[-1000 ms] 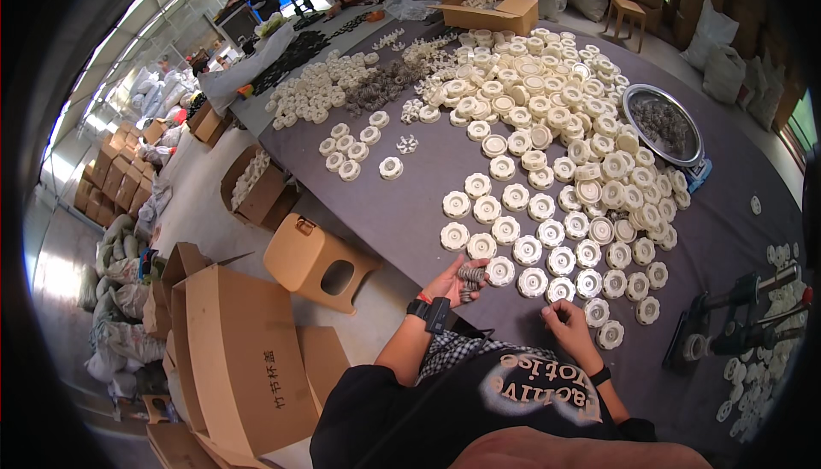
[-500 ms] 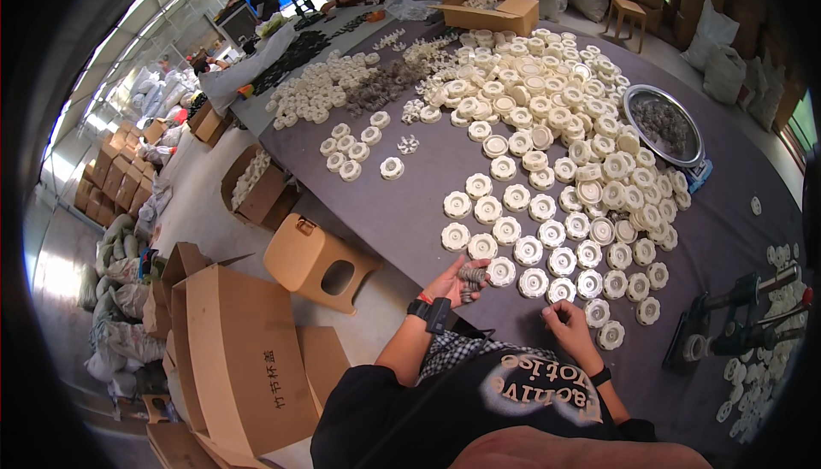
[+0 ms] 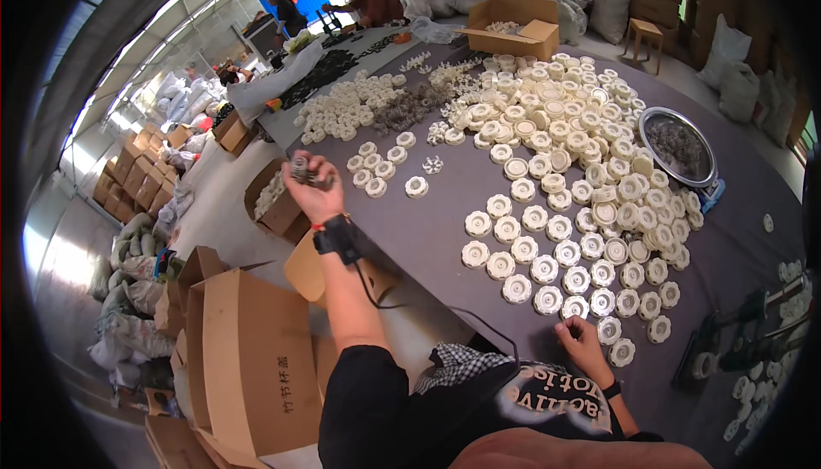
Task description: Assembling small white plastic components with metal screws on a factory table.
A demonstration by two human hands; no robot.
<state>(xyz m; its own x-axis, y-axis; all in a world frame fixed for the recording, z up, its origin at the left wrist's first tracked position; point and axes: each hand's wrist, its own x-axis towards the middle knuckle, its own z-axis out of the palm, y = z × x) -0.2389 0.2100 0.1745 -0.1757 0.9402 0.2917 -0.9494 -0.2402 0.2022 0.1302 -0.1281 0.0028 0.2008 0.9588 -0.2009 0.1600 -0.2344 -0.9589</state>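
Observation:
My left hand [image 3: 318, 197] is raised at the table's left edge, its fingers closed around a bunch of small grey ring-like pieces [image 3: 304, 173]. It is close to several scallop-edged cream caps [image 3: 375, 169] grouped on the cloth. My right hand [image 3: 581, 343] rests low at the table's near side, thumb and fingers together; whatever is between them, if anything, is too small to make out. Just beside it lie loose rows of round cream caps [image 3: 547, 300], hollow side up. A big heap of the same caps [image 3: 590, 123] spreads behind these rows.
At the right stands a metal bowl [image 3: 678, 147] of grey pieces, with a dark hand press [image 3: 744, 332] nearer me. A carton [image 3: 513, 29] sits at the table's far end. Left of the table are a tan stool [image 3: 306, 268] and open cartons [image 3: 248, 358]. People work farther off.
My left hand has swung up and to the left with the grey rings, from beside the near caps to the table's left edge. My right hand has barely moved; the view has shifted slightly.

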